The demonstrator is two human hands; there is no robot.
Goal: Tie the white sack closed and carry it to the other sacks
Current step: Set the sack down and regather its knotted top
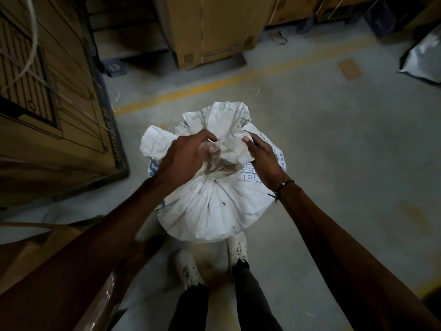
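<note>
The white sack (212,206) stood upright on the grey floor (334,144) just in front of my white shoes (236,249), its body gathered into pleats at a cinched neck (214,174). Above that neck the loose top of the sack fanned out, crumpled and dusty, with one flap folded off to the left. My left hand (183,154) came in from the left with its fingers curled into the bunched fabric just above the neck, gripping it. My right hand (262,156) lay against the right side of the same bunch, thumb up by the fabric and fingers pressed along it; whether they closed around the cloth I could not tell, since the far side was hidden. A dark band (282,187) sat on my right wrist. Blue printing showed on the sack's right shoulder. A large cardboard box (47,96) stood to the left, another carton (210,32) at the far side beyond a worn yellow line (202,88), and a silvery bag (424,58) lay at the far right.
</note>
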